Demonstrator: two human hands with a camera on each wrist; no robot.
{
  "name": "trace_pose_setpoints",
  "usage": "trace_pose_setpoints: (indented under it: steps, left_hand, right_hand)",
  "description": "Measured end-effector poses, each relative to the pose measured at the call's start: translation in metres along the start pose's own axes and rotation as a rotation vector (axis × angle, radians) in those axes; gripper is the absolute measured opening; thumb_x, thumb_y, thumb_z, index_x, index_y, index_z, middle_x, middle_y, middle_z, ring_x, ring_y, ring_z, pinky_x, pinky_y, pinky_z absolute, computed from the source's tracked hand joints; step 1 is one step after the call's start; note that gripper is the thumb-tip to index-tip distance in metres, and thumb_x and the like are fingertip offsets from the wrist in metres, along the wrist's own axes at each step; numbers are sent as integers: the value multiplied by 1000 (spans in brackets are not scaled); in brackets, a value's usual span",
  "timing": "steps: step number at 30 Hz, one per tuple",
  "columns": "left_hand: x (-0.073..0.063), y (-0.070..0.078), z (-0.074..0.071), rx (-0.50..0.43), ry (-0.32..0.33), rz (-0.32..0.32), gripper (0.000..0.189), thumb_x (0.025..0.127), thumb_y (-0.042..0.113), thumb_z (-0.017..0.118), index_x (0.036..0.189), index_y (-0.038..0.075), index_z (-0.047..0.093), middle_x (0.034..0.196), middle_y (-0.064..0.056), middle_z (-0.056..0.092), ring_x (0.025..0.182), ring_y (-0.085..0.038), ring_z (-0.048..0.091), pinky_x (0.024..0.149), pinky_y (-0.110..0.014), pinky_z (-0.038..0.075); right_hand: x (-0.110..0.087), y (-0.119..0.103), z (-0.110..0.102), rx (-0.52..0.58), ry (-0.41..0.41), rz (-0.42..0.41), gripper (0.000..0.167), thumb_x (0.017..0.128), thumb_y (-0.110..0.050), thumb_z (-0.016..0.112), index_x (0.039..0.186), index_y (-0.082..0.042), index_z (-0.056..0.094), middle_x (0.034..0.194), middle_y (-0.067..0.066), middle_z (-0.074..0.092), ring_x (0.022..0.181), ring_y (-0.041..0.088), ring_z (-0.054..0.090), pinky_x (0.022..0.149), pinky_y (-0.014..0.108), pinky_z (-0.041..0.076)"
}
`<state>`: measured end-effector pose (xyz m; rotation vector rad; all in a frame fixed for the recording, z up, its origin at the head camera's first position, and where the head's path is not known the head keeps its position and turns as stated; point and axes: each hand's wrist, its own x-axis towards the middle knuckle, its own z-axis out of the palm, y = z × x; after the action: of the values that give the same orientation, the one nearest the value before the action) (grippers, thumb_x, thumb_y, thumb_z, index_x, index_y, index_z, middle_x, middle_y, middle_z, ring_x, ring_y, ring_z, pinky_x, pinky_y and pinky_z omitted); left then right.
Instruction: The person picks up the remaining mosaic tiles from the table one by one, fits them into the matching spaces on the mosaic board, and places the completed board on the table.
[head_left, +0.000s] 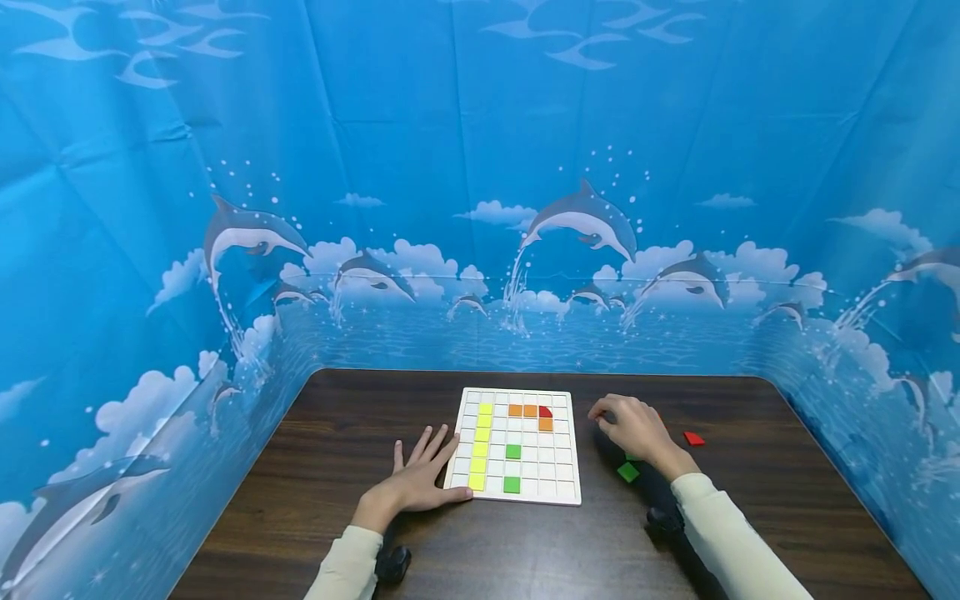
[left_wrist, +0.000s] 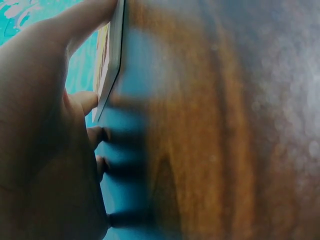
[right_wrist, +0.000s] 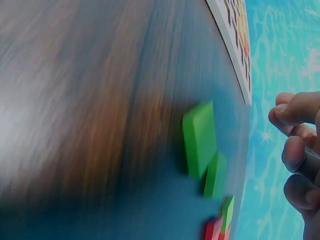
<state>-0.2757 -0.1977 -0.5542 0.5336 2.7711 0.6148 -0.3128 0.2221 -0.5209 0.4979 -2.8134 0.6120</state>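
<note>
A white grid board (head_left: 543, 477) lies on the table with a column of yellow tiles (head_left: 482, 433), green tiles (head_left: 513, 452), orange tiles (head_left: 522, 411) and a red piece with one rounded corner (head_left: 545, 412). My left hand (head_left: 417, 482) is spread at its left side, the thumb at the near left corner and a finger touching the edge. In the left wrist view the board's rim (left_wrist: 114, 60) shows beside the thumb. Right of the board hovers my right hand (head_left: 637, 429), fingers loosely bent, with nothing visible between the fingertips. Below it lie loose green tiles (right_wrist: 200, 140).
A loose red piece (head_left: 693, 438) lies right of the right hand. More red pieces (right_wrist: 212, 229) show low in the right wrist view. A dark wooden table (head_left: 525, 550) carries everything, and a blue dolphin-print curtain (head_left: 465, 208) surrounds its back and sides.
</note>
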Motion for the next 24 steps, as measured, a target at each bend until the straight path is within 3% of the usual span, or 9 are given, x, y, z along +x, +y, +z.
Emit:
trace_pose_setpoints:
  steps: [8, 12, 17, 24]
  left_hand:
    - [2, -1, 1, 13, 4, -7, 115, 83, 91, 58, 172, 29, 22, 182, -2, 5, 169, -35, -4, 123, -75, -17]
    - [1, 0, 1, -7, 18, 16, 114, 84, 91, 58, 172, 28, 23, 182, -5, 6, 168, -38, -3, 121, -79, -16]
    - [-2, 2, -2, -20, 13, 32, 110, 87, 88, 58, 173, 28, 22, 182, -7, 6, 168, -40, -3, 119, -83, -15]
    - [-4, 10, -9, 12, -23, -17, 109, 89, 82, 63, 172, 24, 23, 182, -8, 8, 168, -39, -1, 123, -79, -13]
  right_hand:
    - [-21, 23, -20, -5, 16, 24, 11, 97, -8, 76, 102, -15, 82, 99, 0, 77, 69, 11, 59, 58, 33, 48]
    - [-33, 36, -32, -14, 35, 50, 12, 95, -7, 79, 103, -15, 82, 100, 2, 78, 72, 12, 62, 59, 34, 50]
    - [-46, 54, -45, -12, 47, 88, 13, 94, -7, 78, 105, -12, 82, 103, 7, 79, 68, 11, 56, 55, 31, 43]
    - [-63, 77, -60, -28, 36, 149, 13, 96, -7, 76, 108, -10, 81, 105, 11, 78, 75, 16, 64, 60, 37, 52]
